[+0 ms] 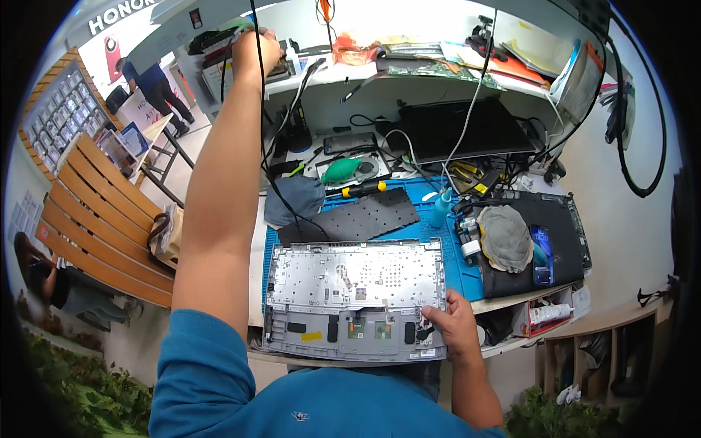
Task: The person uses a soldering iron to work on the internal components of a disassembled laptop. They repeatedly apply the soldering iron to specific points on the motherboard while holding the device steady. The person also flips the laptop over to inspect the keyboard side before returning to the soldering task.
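My right hand point(458, 325) grips the right edge of a silver-grey laptop palmrest cover point(365, 274), thumb on its inner face. The cover lies inside-up at the front of the bench, showing its metal keyboard backing and touchpad area. A thin black perforated sheet point(372, 214) rests just behind it. Far up and to the left, my left arm stretches to the shelf, where my left hand point(257, 55) is beside dark stacked items and a small white bottle point(293, 61). Its fingertips are mostly hidden, so I cannot tell what they touch.
A blue mat point(464, 276) holds a yellow-black screwdriver point(364, 190) and a teal bottle point(441, 210). Grey cloths point(505, 239), a phone point(542, 255) and a dark laptop part point(573, 233) sit right. Cables point(475, 109) hang over the bench. People are in the background left.
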The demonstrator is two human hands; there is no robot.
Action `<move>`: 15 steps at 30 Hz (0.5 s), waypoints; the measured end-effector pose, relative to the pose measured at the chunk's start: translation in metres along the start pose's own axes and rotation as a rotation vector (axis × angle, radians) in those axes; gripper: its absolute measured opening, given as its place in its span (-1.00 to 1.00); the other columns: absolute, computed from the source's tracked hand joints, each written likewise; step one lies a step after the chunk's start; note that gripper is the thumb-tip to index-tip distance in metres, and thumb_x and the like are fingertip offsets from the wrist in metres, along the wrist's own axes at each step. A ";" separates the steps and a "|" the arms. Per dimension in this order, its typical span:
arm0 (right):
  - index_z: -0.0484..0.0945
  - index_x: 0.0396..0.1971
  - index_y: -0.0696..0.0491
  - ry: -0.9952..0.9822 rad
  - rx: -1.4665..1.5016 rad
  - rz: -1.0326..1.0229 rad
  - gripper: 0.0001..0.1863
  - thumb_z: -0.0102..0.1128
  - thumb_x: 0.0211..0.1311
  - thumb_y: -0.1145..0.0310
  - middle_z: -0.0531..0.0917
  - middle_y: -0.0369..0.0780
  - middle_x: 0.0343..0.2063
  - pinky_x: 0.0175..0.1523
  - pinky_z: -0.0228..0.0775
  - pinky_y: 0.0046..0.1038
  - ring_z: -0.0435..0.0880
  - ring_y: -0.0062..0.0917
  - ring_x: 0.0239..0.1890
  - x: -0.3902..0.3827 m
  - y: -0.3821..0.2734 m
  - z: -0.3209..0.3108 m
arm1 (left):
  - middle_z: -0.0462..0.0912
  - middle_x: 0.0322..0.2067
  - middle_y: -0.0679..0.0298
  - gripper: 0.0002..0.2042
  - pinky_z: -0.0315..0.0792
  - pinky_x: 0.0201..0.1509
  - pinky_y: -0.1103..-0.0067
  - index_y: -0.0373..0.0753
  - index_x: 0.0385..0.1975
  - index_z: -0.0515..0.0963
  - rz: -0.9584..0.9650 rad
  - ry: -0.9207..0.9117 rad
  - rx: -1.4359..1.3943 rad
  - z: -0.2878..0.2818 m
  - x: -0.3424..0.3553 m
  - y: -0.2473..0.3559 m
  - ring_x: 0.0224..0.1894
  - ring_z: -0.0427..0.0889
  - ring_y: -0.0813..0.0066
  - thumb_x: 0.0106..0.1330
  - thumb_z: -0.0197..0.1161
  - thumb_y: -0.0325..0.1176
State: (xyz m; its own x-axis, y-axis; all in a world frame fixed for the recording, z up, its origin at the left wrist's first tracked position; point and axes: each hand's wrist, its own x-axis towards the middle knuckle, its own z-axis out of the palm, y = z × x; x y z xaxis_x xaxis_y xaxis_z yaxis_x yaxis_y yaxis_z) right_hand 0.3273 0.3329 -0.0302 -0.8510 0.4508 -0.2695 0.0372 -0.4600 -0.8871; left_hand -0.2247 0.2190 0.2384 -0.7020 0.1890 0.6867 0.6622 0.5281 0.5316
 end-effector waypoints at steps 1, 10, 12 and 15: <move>0.49 0.00 0.27 0.003 0.003 -0.007 -0.66 0.34 0.25 0.64 0.75 -0.10 -0.14 0.03 0.60 -0.48 0.76 -0.54 -0.14 0.001 0.000 -0.001 | 0.82 -0.30 0.02 -0.70 0.63 -0.04 0.32 -0.34 -0.11 0.70 -0.040 -0.019 0.013 0.001 0.010 0.003 -0.22 0.81 0.12 0.42 0.26 -0.21; 0.51 -0.04 0.25 0.032 0.016 -0.016 -0.69 0.31 0.22 0.69 0.78 -0.12 -0.19 -0.05 0.62 -0.54 0.77 -0.56 -0.23 0.003 0.003 -0.002 | 0.83 -0.43 0.10 -0.67 0.67 -0.25 0.56 -0.43 -0.15 0.61 -0.079 -0.063 0.089 -0.011 0.042 0.017 -0.41 0.85 0.38 0.59 0.11 -0.21; 0.50 -0.05 0.25 0.039 0.003 -0.010 -0.69 0.31 0.22 0.69 0.78 -0.12 -0.20 -0.05 0.63 -0.53 0.77 -0.56 -0.23 0.003 0.003 -0.005 | 0.83 -0.43 0.09 -0.67 0.67 -0.25 0.56 -0.43 -0.14 0.61 -0.065 -0.108 0.155 -0.011 0.045 0.017 -0.42 0.85 0.39 0.59 0.10 -0.21; 0.50 -0.06 0.24 0.041 -0.006 -0.007 -0.69 0.32 0.22 0.68 0.78 -0.11 -0.20 -0.05 0.63 -0.53 0.78 -0.56 -0.24 0.004 0.002 -0.006 | 0.83 -0.45 0.17 -0.71 0.66 -0.22 0.57 -0.40 -0.11 0.63 -0.171 -0.145 0.062 -0.015 0.035 0.040 -0.42 0.84 0.43 0.57 0.10 -0.27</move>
State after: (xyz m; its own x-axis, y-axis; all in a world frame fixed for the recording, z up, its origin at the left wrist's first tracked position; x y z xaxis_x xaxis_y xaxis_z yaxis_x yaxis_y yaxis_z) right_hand 0.3275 0.3386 -0.0355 -0.8291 0.4849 -0.2783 0.0348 -0.4521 -0.8913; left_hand -0.2185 0.2342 0.2910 -0.8360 0.2065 0.5084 0.5159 0.6116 0.5999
